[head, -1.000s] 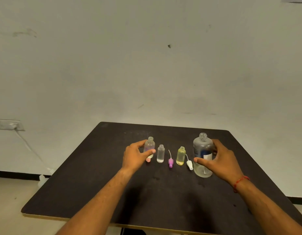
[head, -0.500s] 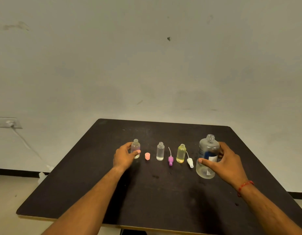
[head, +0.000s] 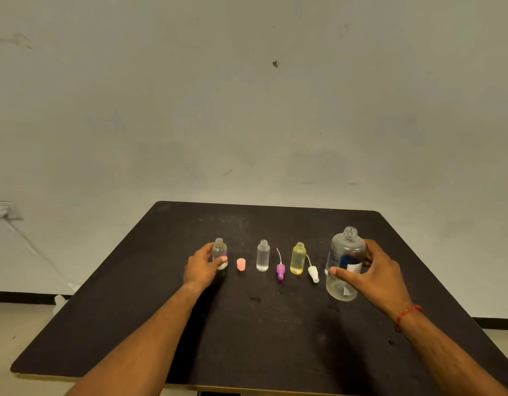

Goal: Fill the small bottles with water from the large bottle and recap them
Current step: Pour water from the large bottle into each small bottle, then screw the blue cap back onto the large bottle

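Mostly clear, round-shouldered plastic: leftmost bottle (head: 219,249), large bottle (head: 347,251), matte black table (head: 275,338).

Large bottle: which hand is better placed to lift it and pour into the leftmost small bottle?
Right. The right hand curls round the large bottle, thumb in front, fingers behind. The left hand holds the leftmost small bottle, uncapped, so it can steady it.
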{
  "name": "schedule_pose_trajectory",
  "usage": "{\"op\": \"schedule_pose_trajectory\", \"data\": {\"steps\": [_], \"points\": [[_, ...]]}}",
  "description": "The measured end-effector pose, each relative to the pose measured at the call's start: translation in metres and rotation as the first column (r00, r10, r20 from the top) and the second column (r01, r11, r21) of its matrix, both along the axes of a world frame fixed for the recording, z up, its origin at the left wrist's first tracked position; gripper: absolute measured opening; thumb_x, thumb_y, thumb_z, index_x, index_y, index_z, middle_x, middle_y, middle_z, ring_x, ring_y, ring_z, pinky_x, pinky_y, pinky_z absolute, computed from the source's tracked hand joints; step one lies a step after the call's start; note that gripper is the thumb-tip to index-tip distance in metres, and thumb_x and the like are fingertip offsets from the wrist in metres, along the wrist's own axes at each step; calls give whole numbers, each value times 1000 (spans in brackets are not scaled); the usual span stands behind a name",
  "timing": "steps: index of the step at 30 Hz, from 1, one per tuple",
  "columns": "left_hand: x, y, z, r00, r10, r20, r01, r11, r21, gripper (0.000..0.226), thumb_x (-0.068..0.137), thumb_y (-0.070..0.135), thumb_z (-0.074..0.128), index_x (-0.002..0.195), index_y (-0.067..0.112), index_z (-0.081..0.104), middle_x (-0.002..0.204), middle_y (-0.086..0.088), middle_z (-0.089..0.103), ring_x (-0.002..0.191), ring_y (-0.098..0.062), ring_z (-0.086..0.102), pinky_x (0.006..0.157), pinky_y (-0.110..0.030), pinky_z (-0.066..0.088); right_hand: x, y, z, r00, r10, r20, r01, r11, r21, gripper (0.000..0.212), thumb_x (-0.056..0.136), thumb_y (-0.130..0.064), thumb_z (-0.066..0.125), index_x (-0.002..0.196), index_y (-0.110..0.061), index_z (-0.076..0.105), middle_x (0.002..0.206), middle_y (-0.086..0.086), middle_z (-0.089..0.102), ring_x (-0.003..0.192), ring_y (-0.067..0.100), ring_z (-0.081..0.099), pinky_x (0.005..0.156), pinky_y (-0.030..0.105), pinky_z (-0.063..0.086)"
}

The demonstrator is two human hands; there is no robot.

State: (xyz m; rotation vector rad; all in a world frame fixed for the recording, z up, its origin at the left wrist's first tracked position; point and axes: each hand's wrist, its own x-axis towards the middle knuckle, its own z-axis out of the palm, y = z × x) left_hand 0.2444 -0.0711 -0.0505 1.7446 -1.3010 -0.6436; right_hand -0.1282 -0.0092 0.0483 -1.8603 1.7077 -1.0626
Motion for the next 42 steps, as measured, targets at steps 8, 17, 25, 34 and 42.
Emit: {"op": "schedule_pose_trajectory", "data": {"steps": [8, 17, 25, 34, 42], "points": [[1, 2, -1, 1000, 8, -8, -8, 998, 54, 67, 87, 33, 77, 146, 36, 47, 140, 2, 62, 129, -24, 58, 109, -46, 46, -2, 1, 1, 1000, -4, 4, 4, 1000, -20, 81, 62, -45, 85, 130, -23, 47, 131, 3, 60, 115, 25, 61, 98, 44, 50], [-18, 41, 30, 957, 291, -9, -284, 926, -249, 43, 95, 42, 64, 133, 21, 61, 131, 0, 67, 120, -23, 64, 97, -39, 51, -8, 1, 2, 1000, -9, 12, 10, 997, -74, 78, 62, -44, 87, 128, -24, 50, 124, 0, 64, 107, 20, 62, 95, 37, 52], [-87, 70, 49, 989, 123, -80, -147, 824, -547, 4, 95, 27, 68, 93, 28, 71, 81, 14, 71, 71, -6, 67, 64, -26, 55, -31, 3, -11, 997, -47, 58, 48, 998, -26, 77, 65, -38, 88, 130, -23, 47, 129, 2, 61, 113, 23, 60, 99, 40, 49], [-213, 65, 39, 917, -394, -64, 352, 873, -336, 31, 82, 25, 82, 108, 32, 67, 106, 17, 70, 81, -3, 69, 76, -11, 49, -65, 1, -27, 992, -95, 85, 94, 996, 13, 77, 65, -33, 89, 128, -22, 47, 129, 2, 60, 107, 16, 57, 94, 29, 47], [-293, 45, 21, 791, -609, -53, 592, 785, -183, 76, 78, 27, 85, 144, 30, 47, 138, 17, 53, 124, 1, 51, 100, -16, 44, -95, 3, -45, 985, -101, 137, 98, 995, 31, 77, 62, -29, 91, 127, -24, 49, 122, 0, 63, 107, 14, 57, 89, 23, 45]]}}
